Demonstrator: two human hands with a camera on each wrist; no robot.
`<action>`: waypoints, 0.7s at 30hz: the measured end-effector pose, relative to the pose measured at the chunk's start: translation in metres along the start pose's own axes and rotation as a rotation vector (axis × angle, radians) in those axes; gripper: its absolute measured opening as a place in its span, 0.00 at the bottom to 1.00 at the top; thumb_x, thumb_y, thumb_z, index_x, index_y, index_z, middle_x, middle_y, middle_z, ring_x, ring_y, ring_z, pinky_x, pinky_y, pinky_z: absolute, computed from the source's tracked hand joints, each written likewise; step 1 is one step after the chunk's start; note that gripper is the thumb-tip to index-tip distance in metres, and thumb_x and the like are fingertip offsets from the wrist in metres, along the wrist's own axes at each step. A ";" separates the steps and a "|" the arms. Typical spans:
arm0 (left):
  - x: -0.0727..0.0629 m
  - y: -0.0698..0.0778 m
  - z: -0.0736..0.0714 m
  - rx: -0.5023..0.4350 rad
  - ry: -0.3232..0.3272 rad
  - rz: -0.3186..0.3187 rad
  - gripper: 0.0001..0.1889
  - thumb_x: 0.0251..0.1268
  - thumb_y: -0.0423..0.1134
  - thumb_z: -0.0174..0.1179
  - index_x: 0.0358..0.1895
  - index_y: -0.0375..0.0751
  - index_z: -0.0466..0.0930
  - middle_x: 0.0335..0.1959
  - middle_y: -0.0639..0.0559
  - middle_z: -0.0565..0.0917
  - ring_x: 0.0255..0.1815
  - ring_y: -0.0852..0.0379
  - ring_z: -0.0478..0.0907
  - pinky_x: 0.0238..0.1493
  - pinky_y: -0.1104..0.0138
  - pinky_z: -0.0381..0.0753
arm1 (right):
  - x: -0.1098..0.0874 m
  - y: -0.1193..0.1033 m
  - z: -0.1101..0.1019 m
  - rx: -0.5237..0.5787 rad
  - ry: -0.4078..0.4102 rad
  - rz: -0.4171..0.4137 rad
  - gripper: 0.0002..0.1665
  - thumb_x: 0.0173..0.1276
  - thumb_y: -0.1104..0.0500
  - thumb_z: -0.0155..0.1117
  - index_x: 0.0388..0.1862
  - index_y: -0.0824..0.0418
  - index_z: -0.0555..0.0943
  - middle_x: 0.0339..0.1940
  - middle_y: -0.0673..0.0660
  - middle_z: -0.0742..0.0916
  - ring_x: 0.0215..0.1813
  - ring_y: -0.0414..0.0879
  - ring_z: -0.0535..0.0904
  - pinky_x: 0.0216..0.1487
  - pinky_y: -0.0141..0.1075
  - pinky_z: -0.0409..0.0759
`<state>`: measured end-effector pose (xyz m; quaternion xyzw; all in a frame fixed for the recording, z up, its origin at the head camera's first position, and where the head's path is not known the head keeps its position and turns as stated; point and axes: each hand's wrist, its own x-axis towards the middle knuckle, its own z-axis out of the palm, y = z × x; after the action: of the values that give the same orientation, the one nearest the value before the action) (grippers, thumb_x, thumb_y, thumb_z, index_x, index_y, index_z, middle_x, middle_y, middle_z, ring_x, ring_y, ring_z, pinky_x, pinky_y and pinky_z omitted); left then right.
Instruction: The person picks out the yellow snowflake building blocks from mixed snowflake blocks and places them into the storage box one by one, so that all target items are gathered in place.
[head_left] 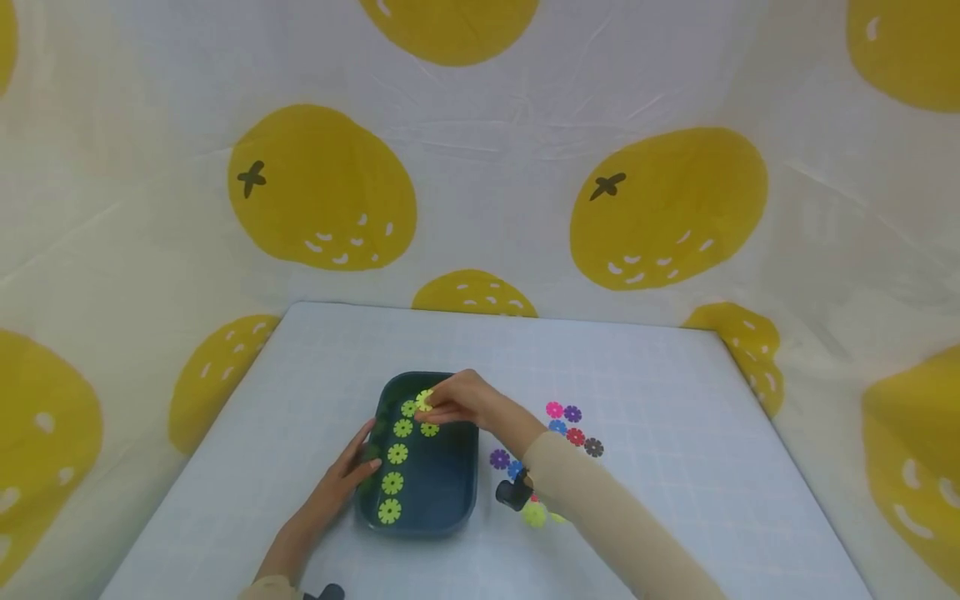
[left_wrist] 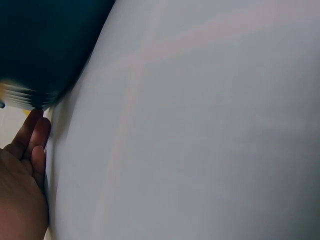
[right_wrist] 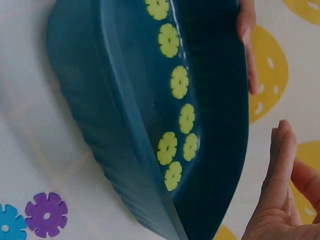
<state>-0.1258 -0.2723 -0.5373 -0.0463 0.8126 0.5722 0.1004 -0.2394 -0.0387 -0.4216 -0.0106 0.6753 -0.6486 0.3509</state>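
A dark teal plastic tray stands on the table, with several yellow-green notched flower discs along its left side. More of these discs lie at its far end in the right wrist view. My left hand holds the tray's left wall, thumb over the rim and fingers along the outside. Over the tray's far end, my right hand pinches a yellow-green flower disc at its fingertips. In the right wrist view, the right hand appears beside the tray, and the pinched disc is hidden.
Right of the tray lie loose flower discs: pink, purple, blue, red, dark grey and yellow-green. My right forearm partly covers this group. A fruit-printed curtain hangs behind the white table.
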 end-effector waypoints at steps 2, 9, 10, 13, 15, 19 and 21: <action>0.001 0.000 0.001 -0.002 -0.002 -0.002 0.38 0.72 0.54 0.55 0.79 0.69 0.46 0.81 0.41 0.49 0.80 0.32 0.45 0.75 0.36 0.45 | 0.003 0.001 0.002 -0.012 0.016 0.002 0.10 0.67 0.65 0.66 0.42 0.72 0.85 0.35 0.66 0.90 0.39 0.54 0.90 0.47 0.42 0.84; 0.002 -0.001 0.003 0.007 0.001 -0.004 0.38 0.72 0.54 0.55 0.79 0.69 0.46 0.81 0.40 0.50 0.80 0.31 0.46 0.75 0.36 0.46 | 0.015 0.002 0.005 -0.017 0.047 0.038 0.11 0.66 0.67 0.65 0.43 0.75 0.84 0.34 0.67 0.90 0.39 0.56 0.90 0.52 0.45 0.84; 0.002 -0.001 0.003 0.011 0.004 -0.005 0.38 0.72 0.54 0.55 0.79 0.68 0.46 0.81 0.40 0.50 0.79 0.31 0.47 0.75 0.36 0.46 | 0.017 0.002 0.004 -0.026 0.048 0.046 0.10 0.66 0.67 0.65 0.43 0.75 0.84 0.34 0.67 0.90 0.40 0.57 0.89 0.52 0.45 0.83; 0.001 -0.001 0.003 0.016 0.011 -0.012 0.38 0.72 0.54 0.55 0.79 0.68 0.46 0.80 0.38 0.52 0.79 0.31 0.47 0.74 0.36 0.47 | 0.021 0.003 0.003 -0.067 0.028 0.068 0.08 0.67 0.68 0.64 0.40 0.74 0.84 0.34 0.69 0.90 0.40 0.58 0.89 0.51 0.45 0.84; 0.000 0.000 0.003 0.016 0.011 -0.014 0.38 0.72 0.55 0.55 0.79 0.68 0.46 0.80 0.38 0.51 0.79 0.31 0.46 0.74 0.36 0.46 | 0.023 0.004 0.002 -0.112 0.007 0.086 0.08 0.67 0.68 0.63 0.40 0.73 0.84 0.34 0.69 0.89 0.39 0.58 0.89 0.47 0.44 0.85; -0.001 0.001 0.002 0.018 0.010 -0.018 0.37 0.72 0.56 0.55 0.79 0.70 0.46 0.81 0.39 0.50 0.80 0.31 0.45 0.74 0.36 0.45 | 0.027 0.007 0.002 -0.241 -0.019 0.093 0.06 0.66 0.68 0.65 0.36 0.74 0.85 0.30 0.69 0.89 0.31 0.55 0.89 0.38 0.39 0.88; -0.001 0.001 0.002 0.018 0.010 -0.016 0.37 0.72 0.56 0.54 0.79 0.69 0.46 0.81 0.39 0.49 0.80 0.31 0.45 0.74 0.35 0.45 | 0.029 0.008 0.004 -0.320 -0.019 0.090 0.05 0.64 0.69 0.66 0.33 0.73 0.85 0.28 0.67 0.89 0.29 0.53 0.89 0.35 0.39 0.88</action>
<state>-0.1249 -0.2700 -0.5368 -0.0548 0.8180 0.5636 0.1010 -0.2553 -0.0542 -0.4419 -0.0423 0.7666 -0.5163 0.3795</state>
